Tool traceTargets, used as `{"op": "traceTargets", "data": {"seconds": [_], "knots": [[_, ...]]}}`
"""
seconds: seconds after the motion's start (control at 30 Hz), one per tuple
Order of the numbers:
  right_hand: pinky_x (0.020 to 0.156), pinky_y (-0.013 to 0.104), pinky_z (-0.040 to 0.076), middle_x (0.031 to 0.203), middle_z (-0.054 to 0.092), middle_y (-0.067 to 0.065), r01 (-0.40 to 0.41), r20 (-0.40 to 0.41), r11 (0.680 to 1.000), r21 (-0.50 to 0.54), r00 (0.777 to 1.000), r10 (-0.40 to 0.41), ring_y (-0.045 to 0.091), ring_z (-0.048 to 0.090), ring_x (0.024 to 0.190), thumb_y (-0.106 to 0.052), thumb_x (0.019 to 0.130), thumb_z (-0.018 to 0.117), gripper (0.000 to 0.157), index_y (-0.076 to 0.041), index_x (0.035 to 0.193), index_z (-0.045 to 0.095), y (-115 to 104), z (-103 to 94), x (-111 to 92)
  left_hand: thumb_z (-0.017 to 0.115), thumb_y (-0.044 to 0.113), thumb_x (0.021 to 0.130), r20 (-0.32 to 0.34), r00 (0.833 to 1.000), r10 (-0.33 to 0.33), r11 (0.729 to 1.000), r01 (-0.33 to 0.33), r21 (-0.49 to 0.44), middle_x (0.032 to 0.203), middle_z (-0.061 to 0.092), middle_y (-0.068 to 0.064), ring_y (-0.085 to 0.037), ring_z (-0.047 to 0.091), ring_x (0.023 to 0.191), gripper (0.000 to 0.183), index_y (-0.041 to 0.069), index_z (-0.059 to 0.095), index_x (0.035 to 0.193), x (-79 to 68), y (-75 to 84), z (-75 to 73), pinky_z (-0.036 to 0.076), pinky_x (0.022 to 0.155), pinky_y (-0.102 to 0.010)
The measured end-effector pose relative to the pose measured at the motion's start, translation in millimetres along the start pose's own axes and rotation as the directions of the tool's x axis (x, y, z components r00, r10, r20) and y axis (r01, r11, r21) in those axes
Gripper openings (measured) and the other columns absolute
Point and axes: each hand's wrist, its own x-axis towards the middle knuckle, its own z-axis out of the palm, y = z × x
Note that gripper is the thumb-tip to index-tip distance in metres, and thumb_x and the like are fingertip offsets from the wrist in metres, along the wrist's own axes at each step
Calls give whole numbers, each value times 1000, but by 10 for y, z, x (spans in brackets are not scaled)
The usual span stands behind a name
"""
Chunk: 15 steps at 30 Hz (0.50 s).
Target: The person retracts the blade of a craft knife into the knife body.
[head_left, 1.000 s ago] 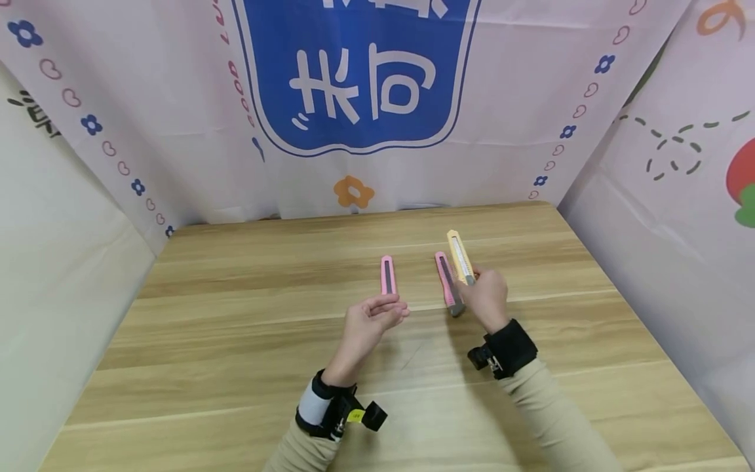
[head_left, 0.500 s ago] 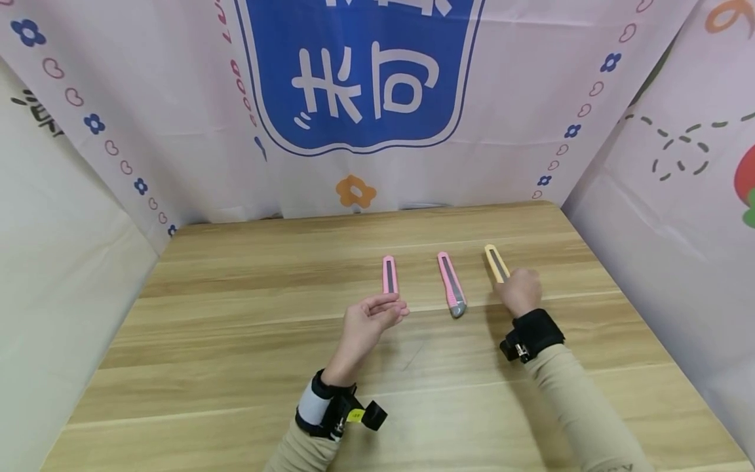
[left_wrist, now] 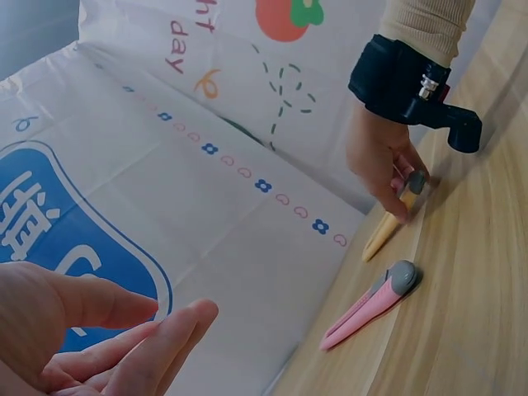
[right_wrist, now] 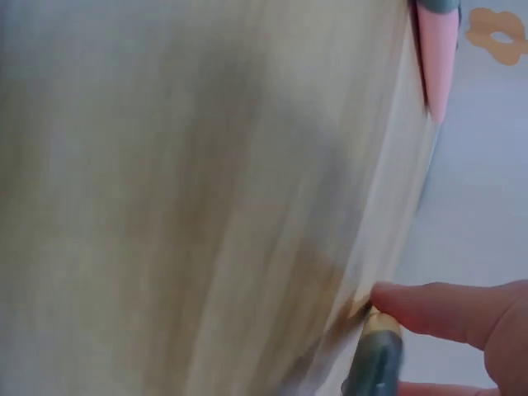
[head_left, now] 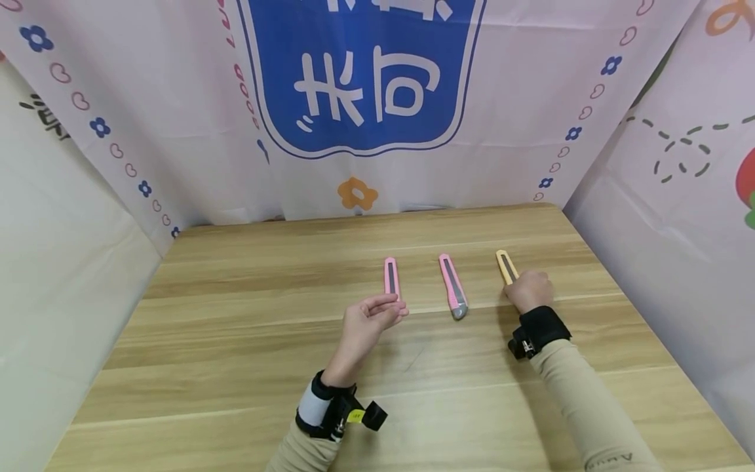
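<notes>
My right hand (head_left: 530, 292) pinches a yellow utility knife (head_left: 506, 265) at the right, low at the table; its grey end cap (right_wrist: 375, 363) shows beside the thumb in the right wrist view. To its left, a pink utility knife (head_left: 453, 286) with a grey end lies flat on the wood. A second pink knife (head_left: 391, 275) lies further left, its near end hidden behind the fingertips of my left hand (head_left: 366, 324). That left hand hovers with loosely bent fingers; in the left wrist view a gap shows between thumb (left_wrist: 107, 304) and fingers, with nothing held.
The wooden table (head_left: 236, 354) meets a printed white cloth (head_left: 501, 118) along its far edge. More cloth walls rise on the left (head_left: 65, 262) and right (head_left: 678, 229). Both wrists wear black camera bands (head_left: 544, 328).
My right hand has carried the yellow knife rightward, away from the middle pink knife, and lowered it to the table. The left hand has stayed in place.
</notes>
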Motion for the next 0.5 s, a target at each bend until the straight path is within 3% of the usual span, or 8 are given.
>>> {"op": "traceTargets", "data": {"seconds": [0.17,0.5], "knots": [[46,27,38,69,49,13,-35,61,999,-3,998,35,26,52,61,-20,77,66,24,2,70,61,-6,-7,3,63,-1,89,-5,1000,-5,1000,5,12,108,70,-28,-11,73,84,30,-10,62,118,-6,8,-9,61,89,-34],[45,25,38,65,49,9,-49,95,999,-17,994,50,23,51,59,-26,80,66,28,-1,69,59,-24,2,8,62,-2,89,-13,1000,-9,1000,10,17,108,69,-29,-13,73,86,29,-9,62,118,8,4,-20,60,91,-36]]}}
